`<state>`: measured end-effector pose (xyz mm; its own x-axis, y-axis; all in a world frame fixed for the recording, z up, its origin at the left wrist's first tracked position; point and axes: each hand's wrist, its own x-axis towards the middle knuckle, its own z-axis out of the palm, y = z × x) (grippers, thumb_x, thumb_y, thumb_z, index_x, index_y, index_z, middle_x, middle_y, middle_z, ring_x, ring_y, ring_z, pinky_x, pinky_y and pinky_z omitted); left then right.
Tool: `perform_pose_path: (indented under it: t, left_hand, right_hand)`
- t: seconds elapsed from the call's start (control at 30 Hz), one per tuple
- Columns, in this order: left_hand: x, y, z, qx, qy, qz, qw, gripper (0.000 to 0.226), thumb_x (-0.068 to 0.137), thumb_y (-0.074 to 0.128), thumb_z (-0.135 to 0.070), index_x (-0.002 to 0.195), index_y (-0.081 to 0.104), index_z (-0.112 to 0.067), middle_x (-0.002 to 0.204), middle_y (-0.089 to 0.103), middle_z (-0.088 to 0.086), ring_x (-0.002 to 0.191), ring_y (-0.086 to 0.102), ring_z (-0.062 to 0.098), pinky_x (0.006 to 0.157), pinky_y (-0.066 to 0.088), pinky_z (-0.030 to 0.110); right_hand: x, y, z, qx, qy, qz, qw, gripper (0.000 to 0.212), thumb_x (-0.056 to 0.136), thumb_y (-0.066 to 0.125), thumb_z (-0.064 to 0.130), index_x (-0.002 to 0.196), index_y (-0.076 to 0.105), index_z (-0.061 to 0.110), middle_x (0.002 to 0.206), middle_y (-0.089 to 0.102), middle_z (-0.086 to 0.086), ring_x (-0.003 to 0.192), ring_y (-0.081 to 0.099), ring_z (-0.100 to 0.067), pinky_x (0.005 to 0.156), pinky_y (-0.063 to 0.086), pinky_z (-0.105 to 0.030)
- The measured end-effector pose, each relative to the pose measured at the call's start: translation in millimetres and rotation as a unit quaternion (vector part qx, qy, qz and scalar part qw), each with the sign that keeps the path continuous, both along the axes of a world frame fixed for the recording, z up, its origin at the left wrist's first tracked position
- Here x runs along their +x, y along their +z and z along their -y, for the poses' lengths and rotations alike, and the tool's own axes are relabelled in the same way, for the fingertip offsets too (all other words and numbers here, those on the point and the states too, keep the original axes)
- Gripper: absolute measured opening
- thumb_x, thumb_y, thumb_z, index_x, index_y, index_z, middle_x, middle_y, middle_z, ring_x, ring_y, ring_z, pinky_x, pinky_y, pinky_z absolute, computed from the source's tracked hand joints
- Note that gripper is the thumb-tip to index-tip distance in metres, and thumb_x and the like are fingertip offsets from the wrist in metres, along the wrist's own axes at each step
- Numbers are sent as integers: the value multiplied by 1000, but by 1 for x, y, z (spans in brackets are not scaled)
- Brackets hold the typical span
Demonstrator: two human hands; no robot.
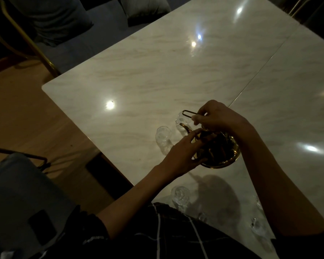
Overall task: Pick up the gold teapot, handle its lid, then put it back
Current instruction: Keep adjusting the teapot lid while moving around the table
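You are bracing the gold teapot [218, 152], sitting on the worktop [157, 71] among small glasses, with your left hand [183, 154] curled against its side, while your right hand [216, 117], directly above, is pinching the wire handle [187, 114].

A pale marble bench [157, 71] carries clear glass cups [163, 135] at centre and at 5 o'clock; a gold-framed chair [26, 40] stands at 10 o'clock on a wooden floor [26, 113].
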<state>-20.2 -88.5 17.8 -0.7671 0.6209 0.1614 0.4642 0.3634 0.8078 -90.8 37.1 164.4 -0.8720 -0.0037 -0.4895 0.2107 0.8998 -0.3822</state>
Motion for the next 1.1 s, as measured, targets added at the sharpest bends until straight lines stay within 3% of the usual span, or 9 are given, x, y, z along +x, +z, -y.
perform_pose_path:
  t: [0.17,0.47,0.67,0.9,1.1]
  left_hand:
    - [0,0,0,2,-1,-1,1000,77,91,77,-29,156,37,-36,165,31,5,131,57,27,87,61,44]
    - [2,-8,6,-15,-5,-2,1000,77,91,76,-29,157,36,-36,166,29,4,139,51,28,91,61,45]
    - [2,-14,12,-38,-13,10,999,73,93,74,-33,157,39,-35,167,27,4,144,45,27,98,58,44]
    - [-1,-14,12,-57,-40,-2,998,70,93,74,-31,155,41,-37,168,26,2,145,43,27,97,58,45]
    - [0,-14,4,-49,-81,-15,995,73,90,77,-25,153,42,-35,169,25,3,149,38,28,102,56,46]
  right_hand:
    - [-2,-2,-1,-2,-6,2,1000,27,94,62,30,96,76,7,68,60,5,67,60,-10,60,48,-23]
    - [4,-12,1,-5,-13,-6,1000,29,94,60,33,93,78,9,82,68,-7,84,68,-22,73,56,-36]
    - [13,-26,-2,-20,-35,-17,999,28,94,59,35,89,76,13,84,70,-4,81,68,-18,64,50,-26]
    - [31,-33,-11,-55,-98,-54,992,29,93,59,36,90,77,14,90,71,-3,84,68,-19,80,57,-39]
    - [52,-35,-25,-76,-146,-77,983,32,93,56,37,87,76,13,82,72,-6,81,70,-21,78,58,-43]
